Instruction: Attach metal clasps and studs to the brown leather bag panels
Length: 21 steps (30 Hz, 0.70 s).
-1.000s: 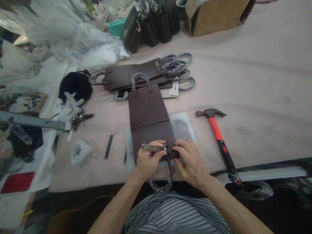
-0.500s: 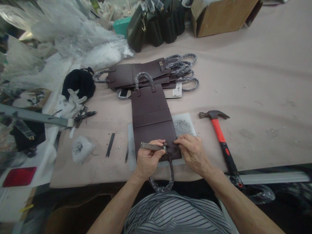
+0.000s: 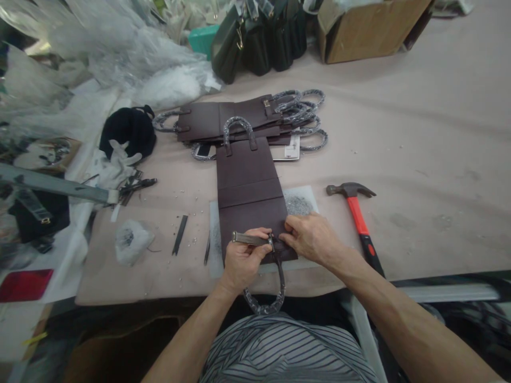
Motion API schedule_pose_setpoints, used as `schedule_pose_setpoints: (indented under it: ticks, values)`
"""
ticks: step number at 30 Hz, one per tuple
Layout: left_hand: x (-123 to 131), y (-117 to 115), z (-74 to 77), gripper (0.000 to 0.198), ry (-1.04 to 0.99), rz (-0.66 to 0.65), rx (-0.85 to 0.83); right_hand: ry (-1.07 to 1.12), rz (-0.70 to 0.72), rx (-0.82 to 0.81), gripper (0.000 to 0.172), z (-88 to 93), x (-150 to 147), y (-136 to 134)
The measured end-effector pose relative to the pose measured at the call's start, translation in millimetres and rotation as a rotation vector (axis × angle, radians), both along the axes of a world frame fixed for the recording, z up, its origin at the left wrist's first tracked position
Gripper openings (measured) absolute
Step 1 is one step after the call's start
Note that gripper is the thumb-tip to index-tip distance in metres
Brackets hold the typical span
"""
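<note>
A dark brown leather bag panel (image 3: 249,175) lies before me, a plastic-wrapped handle (image 3: 281,284) at its near end and another handle (image 3: 238,123) at its far end. Between thumb and fingers, my left hand (image 3: 244,263) grips a narrow brownish-grey strap (image 3: 248,239) that ends in a small metal fitting (image 3: 271,243), close to the near handle's base. My right hand (image 3: 313,236) is closed, fingertips pinched together on the panel just right of the fitting. Anything between those fingertips is hidden.
A claw hammer (image 3: 361,218) lies to the right. Left are a flat dark tool (image 3: 180,235), a thin rod (image 3: 207,249) and a plastic bag (image 3: 132,242). Beyond are stacked brown panels (image 3: 203,119), dark green bags (image 3: 255,48) and a cardboard box (image 3: 371,32). A speckled sheet (image 3: 305,205) lies underneath.
My right hand has shifted left along the panel, closer to the metal fitting, and its fingers have curled in more. The left hand keeps its grip on the strap.
</note>
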<state>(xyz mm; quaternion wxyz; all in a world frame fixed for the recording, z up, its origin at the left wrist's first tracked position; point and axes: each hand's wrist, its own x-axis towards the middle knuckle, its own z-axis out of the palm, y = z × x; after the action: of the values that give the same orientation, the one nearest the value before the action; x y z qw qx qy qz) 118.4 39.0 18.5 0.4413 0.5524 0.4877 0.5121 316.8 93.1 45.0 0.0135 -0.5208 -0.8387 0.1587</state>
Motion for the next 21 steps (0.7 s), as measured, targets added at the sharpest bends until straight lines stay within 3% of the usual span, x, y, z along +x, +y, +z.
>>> schedule_pose_setpoints:
  ticks: [9,17,21]
  values:
    - [1.7,-1.0,-2.0,0.011,-0.051,0.011,-0.008,-0.103,0.221,0.01,0.011,10.5,-7.1,7.1]
    - [3.1,5.7,11.2,0.01,0.049,-0.106,-0.056,0.431,0.133,0.179,0.005,-36.2,19.4,-5.8]
    - [4.3,7.6,9.8,0.009,0.078,-0.108,-0.067,0.589,0.07,0.252,0.008,-44.9,20.1,-14.2]
